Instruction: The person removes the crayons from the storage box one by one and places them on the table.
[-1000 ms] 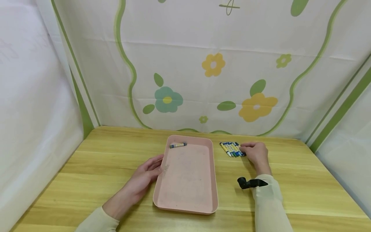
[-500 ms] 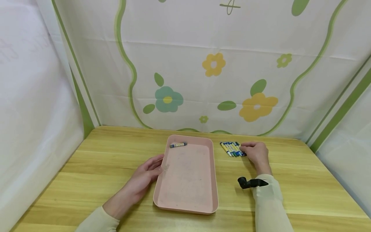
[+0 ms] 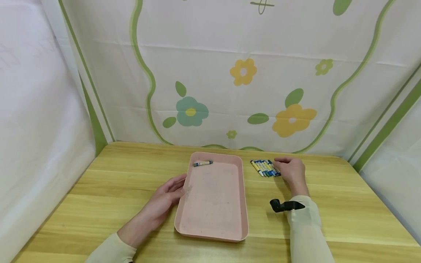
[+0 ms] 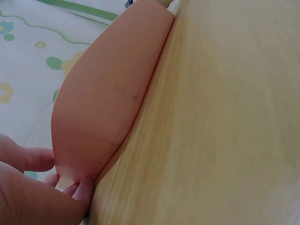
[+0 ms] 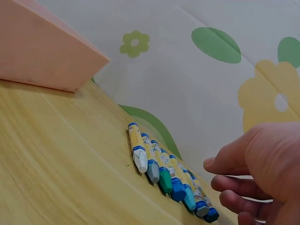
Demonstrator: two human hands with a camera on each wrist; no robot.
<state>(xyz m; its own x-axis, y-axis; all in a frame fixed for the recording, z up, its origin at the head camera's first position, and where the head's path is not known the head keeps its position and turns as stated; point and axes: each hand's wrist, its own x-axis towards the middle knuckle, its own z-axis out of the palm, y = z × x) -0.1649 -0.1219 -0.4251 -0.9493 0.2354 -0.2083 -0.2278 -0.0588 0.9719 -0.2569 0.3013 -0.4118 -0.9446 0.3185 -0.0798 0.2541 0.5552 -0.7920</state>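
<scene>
A pink rectangular tray (image 3: 210, 204) lies lengthwise on the table, with one crayon (image 3: 203, 163) near its far left corner. My left hand (image 3: 164, 199) holds the tray's left side, thumb at the rim and fingers against the outer wall, as the left wrist view also shows. To the right of the tray, several crayons (image 3: 264, 168) in yellow and blue wrappers lie side by side in a slanted row. White, grey, green and blue tips face me in the right wrist view. My right hand (image 5: 262, 173) hovers beside the row's right end, thumb and fingers apart, holding nothing.
The wooden table (image 3: 131, 175) reaches back to a white curtain (image 3: 210, 73) printed with flowers and leaves. More curtain hangs at both sides. A black strap mount (image 3: 286, 205) sits on the right wrist over a pale sleeve (image 3: 306, 230).
The right fingers have drawn slightly up and away from the right end of the crayon row, uncovering more of it. The left hand and tray stay in place; the head view has tilted slightly.
</scene>
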